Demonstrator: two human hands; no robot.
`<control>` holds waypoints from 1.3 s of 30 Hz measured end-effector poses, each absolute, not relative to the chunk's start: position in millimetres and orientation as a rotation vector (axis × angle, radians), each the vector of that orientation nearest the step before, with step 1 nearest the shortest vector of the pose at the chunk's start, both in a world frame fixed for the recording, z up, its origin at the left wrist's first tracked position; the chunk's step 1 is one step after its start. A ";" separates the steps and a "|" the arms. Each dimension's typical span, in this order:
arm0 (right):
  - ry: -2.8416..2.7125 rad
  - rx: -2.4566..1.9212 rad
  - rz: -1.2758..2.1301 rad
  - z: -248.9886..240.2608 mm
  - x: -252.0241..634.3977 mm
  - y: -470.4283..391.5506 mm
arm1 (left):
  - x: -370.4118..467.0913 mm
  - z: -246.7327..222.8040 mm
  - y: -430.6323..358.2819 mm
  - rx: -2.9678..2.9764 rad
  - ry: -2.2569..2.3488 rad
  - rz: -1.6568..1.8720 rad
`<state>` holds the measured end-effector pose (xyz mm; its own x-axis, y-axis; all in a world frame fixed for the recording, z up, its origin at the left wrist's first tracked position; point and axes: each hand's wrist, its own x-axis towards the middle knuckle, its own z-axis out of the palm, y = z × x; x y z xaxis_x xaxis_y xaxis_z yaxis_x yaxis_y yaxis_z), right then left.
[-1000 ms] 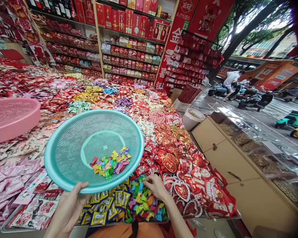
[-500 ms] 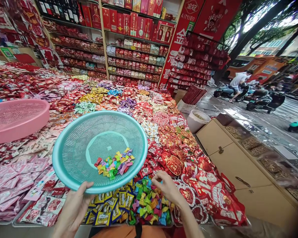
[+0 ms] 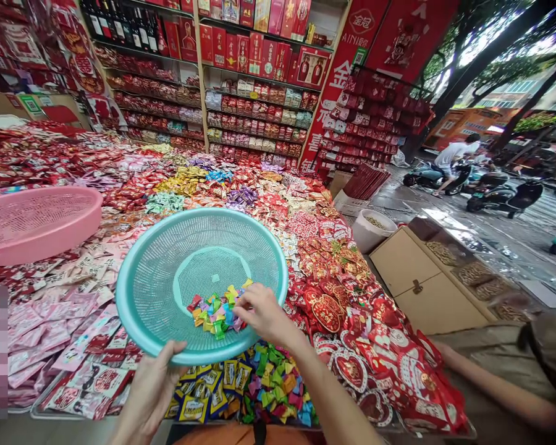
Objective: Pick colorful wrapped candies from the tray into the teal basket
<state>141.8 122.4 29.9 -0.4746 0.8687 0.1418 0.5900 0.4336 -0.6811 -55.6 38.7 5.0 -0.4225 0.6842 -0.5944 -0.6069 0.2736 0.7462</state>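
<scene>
A round teal mesh basket [image 3: 157, 247] is tilted toward me above the candy display. My left hand [image 3: 155, 377] grips its near rim, thumb on top. Inside the basket's lower part lies a small heap of colourful wrapped candies [image 3: 215, 314]. My right hand [image 3: 259, 312] is over the basket's right side, at the heap's right edge, with its fingers curled together; what they hold, if anything, is hidden. Below the basket are a pile of bright twist-wrapped candies [image 3: 278, 383] and yellow-and-blue packets [image 3: 213, 392].
A pink basket [image 3: 41, 228] sits at the left on heaped packets. Red heart-shaped packets [image 3: 352, 368] lie at the right. Another person's arm [image 3: 500, 383] reaches in at the right edge. Beyond are a cabinet [image 3: 426, 281], a white bucket [image 3: 373, 228] and full shelves [image 3: 259, 105].
My right hand has moved up and left from above the bright candy pile to inside the teal basket. The view has shifted slightly, and another person's arm has come in at the right.
</scene>
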 end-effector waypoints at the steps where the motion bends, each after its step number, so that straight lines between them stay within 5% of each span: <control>1: -2.235 -1.247 0.790 24.9 135.3 123.3 | -54.8 5.6 38.4 0.079 1.409 1.430; 12: -2.316 -1.375 0.864 7.1 129.2 125.0 | -54.3 3.0 38.3 0.093 1.438 1.421; 21: -1.785 -1.306 0.688 27.6 214.2 107.2 | -60.3 9.8 41.2 0.096 1.438 1.448; 31: -1.841 -1.835 0.765 -88.5 275.5 67.3 | -68.7 3.6 40.9 0.123 1.449 1.494; 39: -1.967 -1.996 0.906 -102.6 264.5 61.6 | -73.3 1.4 37.7 0.188 1.450 1.488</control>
<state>264.5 61.6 -102.6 -0.0705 0.9567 -0.2825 0.8366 -0.0975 -0.5391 -73.3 37.7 1.4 -0.4808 0.7142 -0.5086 -0.5268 0.2283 0.8187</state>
